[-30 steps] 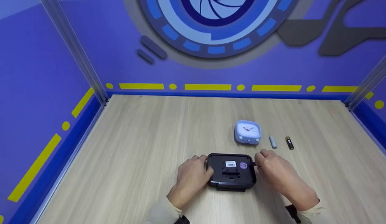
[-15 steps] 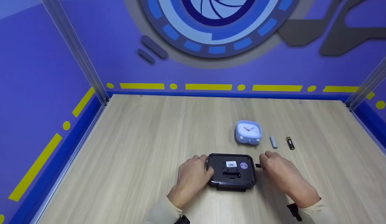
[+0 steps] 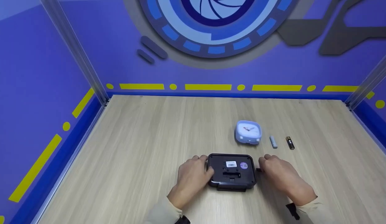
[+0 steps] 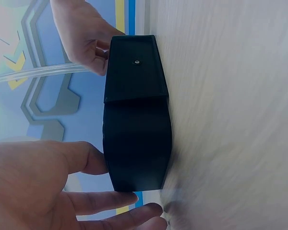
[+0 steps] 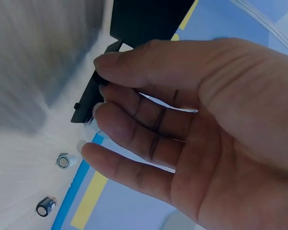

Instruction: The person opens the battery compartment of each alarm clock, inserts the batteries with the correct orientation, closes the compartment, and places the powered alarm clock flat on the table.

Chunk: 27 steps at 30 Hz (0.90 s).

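Note:
A black clock-like case (image 3: 233, 170) lies flat on the table, its back facing up. A barcode sticker, a round purple sticker and a dark battery slot show on that back. My left hand (image 3: 193, 174) grips the case's left side, thumb over the near edge; the left wrist view shows its fingers beyond the black side wall (image 4: 137, 139). Beside the case's right edge, my right hand (image 3: 280, 174) pinches a thin black strip (image 5: 89, 100) with a small tab, probably a battery cover. The fingers hide most of that strip in the head view.
Behind the black case stands a light blue alarm clock (image 3: 248, 132). To its right lie a grey-blue battery (image 3: 273, 142) and a black-and-gold battery (image 3: 290, 143). Purple panels (image 3: 193, 74) with yellow markings border the wooden table (image 3: 143, 133).
My right hand has drawn the black strip rightward off the case's edge, then slightly nearer the front. My left hand and the case stay where they were.

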Motion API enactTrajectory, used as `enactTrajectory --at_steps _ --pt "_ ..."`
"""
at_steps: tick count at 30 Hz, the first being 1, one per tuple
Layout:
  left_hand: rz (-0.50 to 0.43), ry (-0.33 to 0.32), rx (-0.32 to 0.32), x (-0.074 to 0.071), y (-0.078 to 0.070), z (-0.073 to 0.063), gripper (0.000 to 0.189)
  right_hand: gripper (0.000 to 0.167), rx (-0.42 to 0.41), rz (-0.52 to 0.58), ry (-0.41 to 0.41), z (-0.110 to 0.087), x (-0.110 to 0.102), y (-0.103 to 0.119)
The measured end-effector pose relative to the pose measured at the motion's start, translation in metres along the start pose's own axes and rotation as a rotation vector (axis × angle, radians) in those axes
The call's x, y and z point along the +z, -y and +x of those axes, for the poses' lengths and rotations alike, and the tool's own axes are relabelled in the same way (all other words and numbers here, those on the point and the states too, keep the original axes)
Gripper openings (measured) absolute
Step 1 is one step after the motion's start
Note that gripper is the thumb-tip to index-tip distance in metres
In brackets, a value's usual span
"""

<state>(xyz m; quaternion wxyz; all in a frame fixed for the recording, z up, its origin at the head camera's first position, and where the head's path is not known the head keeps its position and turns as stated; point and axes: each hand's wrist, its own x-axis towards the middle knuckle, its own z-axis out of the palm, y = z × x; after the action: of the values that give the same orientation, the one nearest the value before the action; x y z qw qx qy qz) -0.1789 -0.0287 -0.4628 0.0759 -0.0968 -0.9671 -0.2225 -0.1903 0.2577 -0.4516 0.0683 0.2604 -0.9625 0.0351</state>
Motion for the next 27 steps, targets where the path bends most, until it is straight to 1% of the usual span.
enactTrajectory --at_steps 12,19,27 --pt "-0.002 -0.005 0.010 -0.0002 0.0008 -0.0003 0.038 0.033 -0.037 0.043 0.014 0.0001 0.0073 -0.0004" --pt "-0.006 0.010 -0.004 -0.0005 0.0010 -0.0001 0.039 0.033 -0.038 0.048 0.038 0.0005 0.0053 0.0005" --pt "-0.014 0.002 0.000 0.0002 0.0017 0.0005 0.037 0.038 -0.044 0.037 0.031 -0.0004 0.0039 -0.0005"
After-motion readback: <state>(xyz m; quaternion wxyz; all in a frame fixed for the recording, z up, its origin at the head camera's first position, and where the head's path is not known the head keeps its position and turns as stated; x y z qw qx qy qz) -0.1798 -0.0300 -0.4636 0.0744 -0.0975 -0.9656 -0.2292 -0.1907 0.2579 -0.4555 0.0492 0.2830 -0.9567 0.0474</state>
